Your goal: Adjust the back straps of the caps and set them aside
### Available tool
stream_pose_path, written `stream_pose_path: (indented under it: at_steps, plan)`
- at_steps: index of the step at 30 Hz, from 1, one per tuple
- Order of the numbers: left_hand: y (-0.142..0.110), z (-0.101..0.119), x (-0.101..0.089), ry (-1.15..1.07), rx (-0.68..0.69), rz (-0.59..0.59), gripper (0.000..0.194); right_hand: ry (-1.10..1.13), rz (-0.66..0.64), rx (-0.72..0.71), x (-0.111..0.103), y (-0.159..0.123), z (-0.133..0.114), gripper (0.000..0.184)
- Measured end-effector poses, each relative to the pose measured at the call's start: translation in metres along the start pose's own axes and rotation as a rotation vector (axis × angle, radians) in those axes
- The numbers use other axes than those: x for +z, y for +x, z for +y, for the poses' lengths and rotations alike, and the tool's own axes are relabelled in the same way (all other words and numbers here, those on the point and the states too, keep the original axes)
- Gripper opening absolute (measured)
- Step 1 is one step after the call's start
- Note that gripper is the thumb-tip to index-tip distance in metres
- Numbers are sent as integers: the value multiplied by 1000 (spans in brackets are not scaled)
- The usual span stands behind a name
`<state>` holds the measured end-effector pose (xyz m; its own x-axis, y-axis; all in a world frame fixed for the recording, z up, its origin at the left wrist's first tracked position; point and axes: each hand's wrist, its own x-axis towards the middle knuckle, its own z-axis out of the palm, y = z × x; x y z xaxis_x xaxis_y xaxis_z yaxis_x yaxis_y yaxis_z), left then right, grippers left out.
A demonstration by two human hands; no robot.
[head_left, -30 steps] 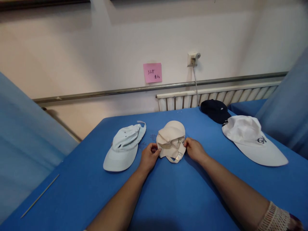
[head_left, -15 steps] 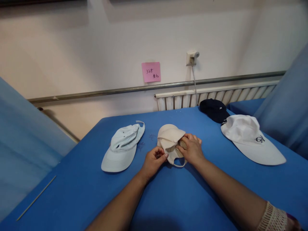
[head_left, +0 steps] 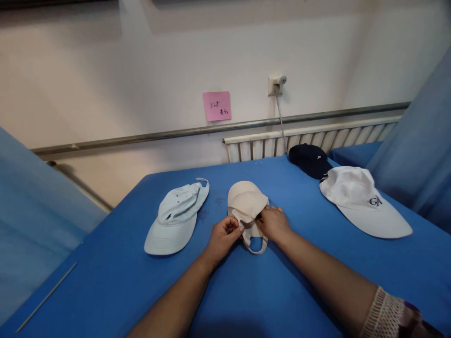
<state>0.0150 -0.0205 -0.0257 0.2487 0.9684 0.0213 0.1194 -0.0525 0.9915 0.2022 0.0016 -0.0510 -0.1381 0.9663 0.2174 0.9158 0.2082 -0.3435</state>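
A beige baseball cap [head_left: 246, 197] lies on the blue table in front of me, its back strap loop toward me and its crown partly folded in. My left hand [head_left: 224, 237] pinches the cap's left edge between thumb and fingers. At the cap's right side is my right hand [head_left: 275, 223], with its fingertips tucked inside the opening and hidden by the fabric; whether they grip it I cannot tell. To the left lies a pale mint cap [head_left: 178, 209], brim toward me.
A white cap [head_left: 355, 192] with dark letters rests at the right, touching or close to a navy cap [head_left: 308, 159] behind it. A thin stick [head_left: 47, 296] lies at the table's left edge. Blue curtains [head_left: 419, 131] hang at the sides; a radiator [head_left: 257, 148] stands behind.
My right hand has slid deeper into the beige cap, and its fingers are now mostly hidden. The crown fabric has shifted, and the strap loop hangs lower toward me. My left hand keeps its pinch.
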Motion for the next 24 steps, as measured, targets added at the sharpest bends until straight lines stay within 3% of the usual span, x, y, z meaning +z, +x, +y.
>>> stream_pose_path:
  at_steps: [4, 7, 12, 14, 17, 21, 24]
  plan:
    - [1, -1, -3, 46, 17, 69, 32, -34, 4, -32, -3, -1, 3, 11]
    - [3, -2, -7, 59, 22, 127, 32, 79, 63, -61, -11, -2, 9, 7]
    - [7, -4, -14, 56, 24, 231, 31, 764, 159, -76, -26, 0, 24, 12]
    - [8, -4, -16, 47, 28, 244, 31, 1050, 112, -19, -30, 1, 29, 18]
    - [9, -4, -18, 46, 53, 262, 31, 1294, -37, -7, -34, 1, 34, 27]
    - [10, -4, -21, 33, 69, 297, 31, 1404, -160, -49, -40, -2, 36, 28]
    - [11, -4, -22, 21, 60, 296, 31, 1337, -133, -51, -42, -3, 34, 25]
